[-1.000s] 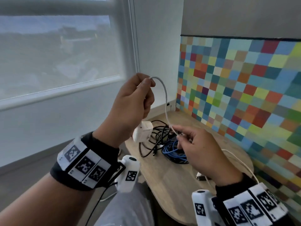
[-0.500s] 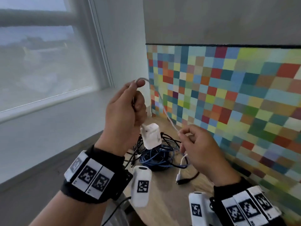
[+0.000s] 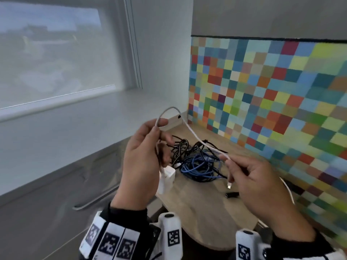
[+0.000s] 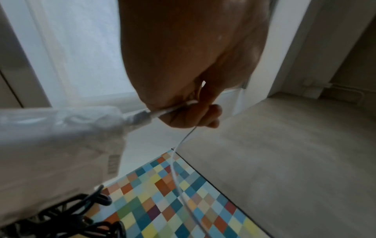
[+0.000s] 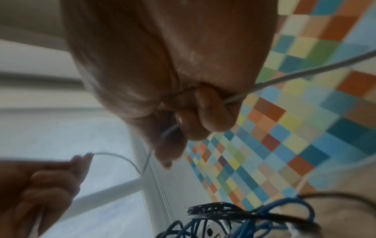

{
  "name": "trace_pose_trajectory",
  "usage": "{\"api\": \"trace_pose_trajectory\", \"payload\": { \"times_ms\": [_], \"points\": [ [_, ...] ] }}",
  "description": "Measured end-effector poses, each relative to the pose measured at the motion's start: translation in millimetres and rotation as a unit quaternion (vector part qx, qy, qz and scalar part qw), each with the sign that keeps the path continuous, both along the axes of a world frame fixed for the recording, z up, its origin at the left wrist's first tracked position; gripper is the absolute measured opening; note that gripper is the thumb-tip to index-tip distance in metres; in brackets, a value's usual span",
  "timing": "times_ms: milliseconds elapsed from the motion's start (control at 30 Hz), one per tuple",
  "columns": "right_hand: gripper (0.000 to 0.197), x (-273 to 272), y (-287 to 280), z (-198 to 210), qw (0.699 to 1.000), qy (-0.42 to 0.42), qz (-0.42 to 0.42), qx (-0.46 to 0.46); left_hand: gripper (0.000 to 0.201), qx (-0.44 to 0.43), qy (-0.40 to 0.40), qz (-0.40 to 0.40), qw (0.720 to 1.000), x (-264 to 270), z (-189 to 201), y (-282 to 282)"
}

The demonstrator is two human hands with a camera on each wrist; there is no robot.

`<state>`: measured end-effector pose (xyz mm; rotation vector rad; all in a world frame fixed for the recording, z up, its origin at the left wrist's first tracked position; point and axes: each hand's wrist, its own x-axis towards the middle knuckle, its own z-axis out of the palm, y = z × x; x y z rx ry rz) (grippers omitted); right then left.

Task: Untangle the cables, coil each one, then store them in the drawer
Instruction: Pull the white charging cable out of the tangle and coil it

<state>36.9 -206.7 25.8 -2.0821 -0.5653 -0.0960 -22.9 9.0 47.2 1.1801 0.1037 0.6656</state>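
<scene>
left hand point(image 3: 142, 162) grip pinches white charger cable point(image 3: 193, 134) above its adapter point(image 3: 167, 178); right hand point(image 3: 262, 186) grip pinches same cable near connector point(image 3: 229, 185). tangled cables point(image 3: 197, 162) on surface point(image 3: 202, 212).

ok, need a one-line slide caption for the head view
Both hands, left hand and right hand, hold a white cable above tangled black and blue cables on a wooden table.

A home room: big window point(image 3: 56, 59), mosaic-tiled wall point(image 3: 262, 102) and a small wooden table point(image 3: 202, 209).
</scene>
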Motion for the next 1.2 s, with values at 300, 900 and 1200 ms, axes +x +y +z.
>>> {"api": "trace_pose_trajectory", "payload": {
  "times_ms": [300, 900, 1200],
  "points": [
    [0.031, -41.4, 26.3, 0.8, 0.959, -0.101, 0.146, -0.219, 0.031, 0.335, 0.070, -0.054, 0.938, -21.4, -23.6, -27.2],
    [0.010, -26.1, -20.0, 14.5, 0.977, -0.192, 0.025, 0.087, 0.033, 0.125, 0.117, -0.248, 0.954, -35.0, -25.4, -16.4],
    [0.019, -6.8, -22.8, -19.4, 0.991, -0.105, -0.051, 0.062, 0.023, -0.102, -0.027, -0.226, 0.968, -40.6, -13.9, -14.9]
  ]
}}
